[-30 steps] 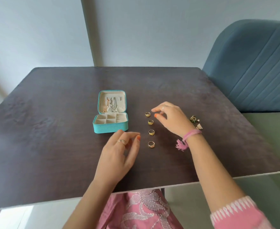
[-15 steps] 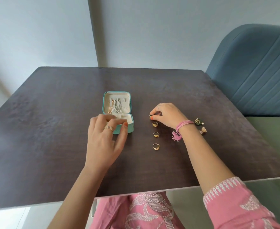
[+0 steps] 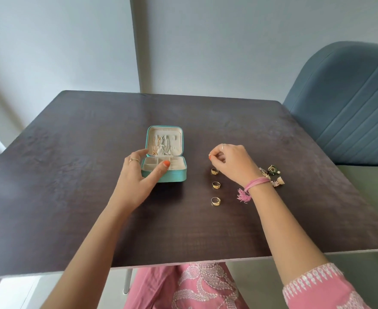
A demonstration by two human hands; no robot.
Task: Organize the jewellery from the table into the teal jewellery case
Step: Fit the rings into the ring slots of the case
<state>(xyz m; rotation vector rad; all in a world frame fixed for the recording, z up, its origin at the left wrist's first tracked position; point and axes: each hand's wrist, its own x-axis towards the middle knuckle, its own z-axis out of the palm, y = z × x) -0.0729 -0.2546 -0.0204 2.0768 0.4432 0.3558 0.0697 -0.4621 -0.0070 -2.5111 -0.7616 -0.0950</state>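
Note:
The open teal jewellery case stands mid-table, chains hanging in its cream lid and small compartments in its base. My left hand grips the case's front left corner, thumb on the rim and fingers behind the side. My right hand hovers to the right of the case and pinches a small gold ring between thumb and fingertip. Three gold rings lie in a column on the table: near my right hand, in the middle, and nearest me.
Earrings with green and gold parts lie on the dark wooden table just right of my right wrist. A blue padded chair stands at the table's far right corner. The table's front edge runs close to my body.
My left hand moved forward from the table front to the case and took hold of it. My right hand picked the farthest ring out of the column and lifted it.

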